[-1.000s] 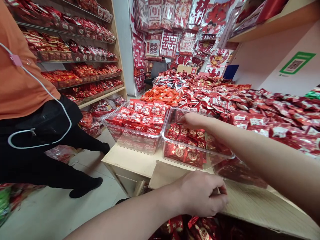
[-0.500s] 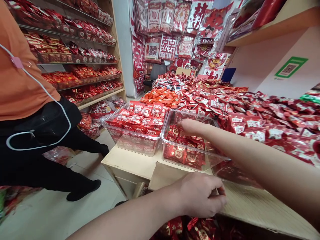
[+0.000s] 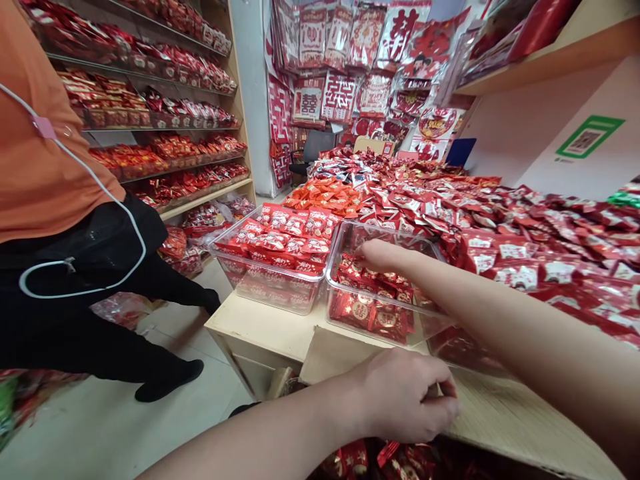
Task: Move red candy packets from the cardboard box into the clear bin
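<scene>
Left hand (image 3: 410, 395): curled above red packets (image 3: 351, 461); cannot tell whether closed
Right hand (image 3: 379, 256): inside clear bin (image 3: 371, 291); grip hidden, cannot tell
Counter (image 3: 263, 325): under clear bin

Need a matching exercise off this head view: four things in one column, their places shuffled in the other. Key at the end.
Things
1. Left hand
2. Right hand
3. Fuller clear tub
4. Green-framed QR code sign

Places
A. On the pale wall, picture right
B. Standing on the light wooden counter
C. Above the red packets in the open carton
D. Inside the part-filled clear tub

Pairs: 1-C, 2-D, 3-B, 4-A
</scene>
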Available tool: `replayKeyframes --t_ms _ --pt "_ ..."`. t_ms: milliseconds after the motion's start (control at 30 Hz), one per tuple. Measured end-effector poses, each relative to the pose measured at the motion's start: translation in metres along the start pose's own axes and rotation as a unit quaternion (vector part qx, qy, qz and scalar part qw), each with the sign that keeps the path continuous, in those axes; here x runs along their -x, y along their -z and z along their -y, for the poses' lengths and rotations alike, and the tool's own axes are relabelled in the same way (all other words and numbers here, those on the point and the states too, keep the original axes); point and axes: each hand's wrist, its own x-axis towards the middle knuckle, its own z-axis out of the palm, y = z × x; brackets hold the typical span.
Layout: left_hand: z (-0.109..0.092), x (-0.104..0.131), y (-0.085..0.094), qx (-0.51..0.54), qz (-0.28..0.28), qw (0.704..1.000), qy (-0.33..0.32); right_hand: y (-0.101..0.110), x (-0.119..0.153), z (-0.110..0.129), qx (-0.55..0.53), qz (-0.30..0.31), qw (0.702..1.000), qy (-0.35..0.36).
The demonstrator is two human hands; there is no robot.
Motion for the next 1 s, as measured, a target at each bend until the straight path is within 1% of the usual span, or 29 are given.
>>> replayKeyframes --t_ms 100,167,233,300,467,533,633,733,800,900,1000 --pt "0.0 0.0 0.001 -0.002 -0.003 1.0 -0.002 0.013 0.009 -0.001 0.029 0.013 0.999 -0.019" --pt "-0.001 0.0 0.001 -0.003 0.003 1.0 0.001 0.017 0.015 -0.001 0.04 0.047 0.998 -0.027" --pt "-0.001 0.0 0.002 -0.001 0.008 1.0 0.005 0.016 0.02 0.0 0.048 0.089 0.994 -0.029" --pt "-0.001 0.0 0.002 0.001 0.009 1.0 0.007 0.011 0.022 0.001 0.055 0.11 0.992 -0.029" --pt "-0.001 0.0 0.001 -0.009 0.002 1.0 0.007 -0.004 0.024 -0.005 0.053 0.084 0.995 -0.025" --pt "-0.001 0.0 0.001 -0.01 0.002 1.0 0.007 -0.003 0.025 -0.007 0.044 0.079 0.996 -0.02" --pt "-0.001 0.0 0.001 -0.003 0.002 1.0 0.007 0.003 0.025 -0.006 0.025 0.067 0.997 -0.014" --pt "-0.001 0.0 0.0 0.0 -0.005 1.0 0.003 0.009 0.023 0.002 -0.006 0.042 0.999 0.0" --pt "-0.001 -0.001 0.0 -0.001 -0.008 1.0 0.0 0.01 0.019 0.009 -0.041 0.034 0.998 0.021" --pt "-0.001 0.0 0.0 -0.001 -0.013 1.0 -0.002 0.005 0.012 0.02 -0.116 0.045 0.991 0.045" --pt "-0.001 0.0 0.0 0.001 -0.013 1.0 0.001 -0.002 0.007 0.027 -0.162 0.05 0.985 0.029"
